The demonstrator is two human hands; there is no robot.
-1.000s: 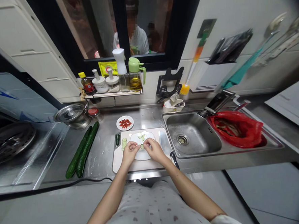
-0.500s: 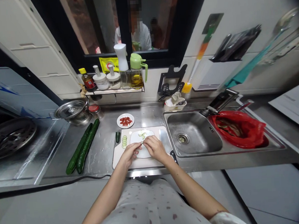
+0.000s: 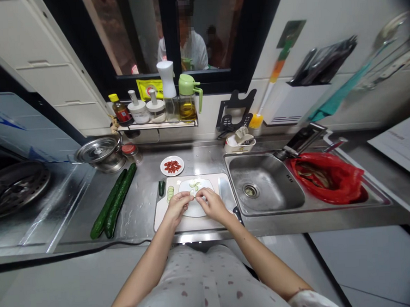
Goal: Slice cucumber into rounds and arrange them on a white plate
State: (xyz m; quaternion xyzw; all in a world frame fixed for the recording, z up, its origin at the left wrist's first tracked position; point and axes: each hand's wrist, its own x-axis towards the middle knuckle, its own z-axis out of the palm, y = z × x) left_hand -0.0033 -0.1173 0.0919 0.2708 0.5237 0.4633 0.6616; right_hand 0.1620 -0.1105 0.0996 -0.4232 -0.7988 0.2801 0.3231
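My left hand (image 3: 177,207) and my right hand (image 3: 211,205) meet fingertip to fingertip over a white plate (image 3: 195,213). Both are closed in a pinch on a thin, pale cucumber slice (image 3: 192,192), partly hidden by the fingers. Just beyond them, several cucumber slices (image 3: 196,185) lie on the plate's far part. The plate rests on a light cutting board (image 3: 212,223). Left of it is a row of overlapping cucumber slices (image 3: 170,191) beside a dark green cucumber piece (image 3: 162,188). A knife (image 3: 224,189) lies on the board's right side, its black handle towards me.
Two whole cucumbers (image 3: 115,205) lie left of the board. Behind it stands a small dish of chopped red pieces (image 3: 172,166). A lidded steel pot (image 3: 101,153) is at the back left. The sink (image 3: 262,180) and a red plastic bag (image 3: 331,178) are on the right.
My hands have shifted slightly, with the fingertips a little apart now. The pale face of the pinched slice shows more than before.
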